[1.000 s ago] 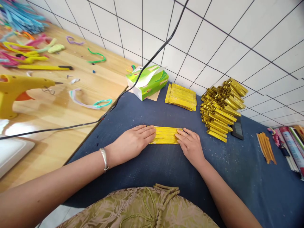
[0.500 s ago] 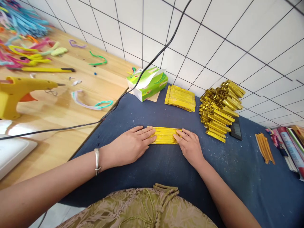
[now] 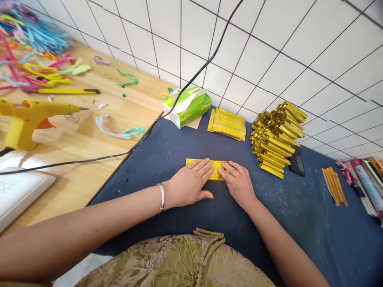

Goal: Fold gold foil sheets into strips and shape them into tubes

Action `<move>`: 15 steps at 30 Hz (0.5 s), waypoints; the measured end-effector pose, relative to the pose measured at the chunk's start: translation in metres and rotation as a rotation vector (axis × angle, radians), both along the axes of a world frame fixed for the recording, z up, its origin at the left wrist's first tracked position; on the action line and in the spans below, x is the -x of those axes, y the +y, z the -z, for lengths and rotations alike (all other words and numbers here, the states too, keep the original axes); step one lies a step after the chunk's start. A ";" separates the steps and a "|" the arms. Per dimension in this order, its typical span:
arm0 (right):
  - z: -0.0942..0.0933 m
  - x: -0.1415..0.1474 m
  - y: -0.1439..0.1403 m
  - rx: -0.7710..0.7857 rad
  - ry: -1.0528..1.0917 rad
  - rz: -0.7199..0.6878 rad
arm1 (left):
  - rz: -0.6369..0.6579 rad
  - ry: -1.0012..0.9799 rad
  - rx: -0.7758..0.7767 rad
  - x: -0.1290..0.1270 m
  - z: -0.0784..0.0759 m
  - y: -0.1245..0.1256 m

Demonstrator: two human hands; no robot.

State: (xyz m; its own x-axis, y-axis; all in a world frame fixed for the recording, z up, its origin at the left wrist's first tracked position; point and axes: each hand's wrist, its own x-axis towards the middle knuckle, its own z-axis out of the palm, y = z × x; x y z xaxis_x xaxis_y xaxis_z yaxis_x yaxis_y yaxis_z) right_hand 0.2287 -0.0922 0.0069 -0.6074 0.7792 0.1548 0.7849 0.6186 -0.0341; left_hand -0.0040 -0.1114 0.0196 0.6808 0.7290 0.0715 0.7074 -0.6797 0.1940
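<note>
A folded strip of gold foil paper (image 3: 216, 168) lies flat on the dark blue cloth (image 3: 299, 207) in front of me. My left hand (image 3: 190, 184) lies palm down over its left and middle part, fingers spread and pressing. My right hand (image 3: 237, 181) presses its right end with the fingertips. Only the top edge and a small patch between the hands show.
A flat stack of gold sheets (image 3: 228, 123) and a tall pile of folded gold pieces (image 3: 278, 137) lie beyond. A green tissue box (image 3: 186, 105), a black cable (image 3: 167, 111), a yellow glue gun (image 3: 28, 119), pipe cleaners (image 3: 36, 59), a phone (image 3: 297, 161), orange sticks (image 3: 335, 185).
My left hand has slid to the right across the gold strip and now covers most of it. My right hand has stayed at the right end.
</note>
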 end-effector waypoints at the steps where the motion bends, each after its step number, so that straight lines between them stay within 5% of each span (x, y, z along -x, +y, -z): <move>1: 0.000 0.000 0.000 0.003 0.000 0.001 | 0.009 -0.005 0.004 0.001 0.003 0.000; 9: -0.008 0.011 -0.010 0.012 -0.005 -0.007 | 0.042 -0.033 0.002 0.008 0.012 -0.004; 15: -0.008 0.037 -0.037 0.134 -0.036 -0.150 | 0.036 -0.031 -0.007 0.007 0.012 -0.004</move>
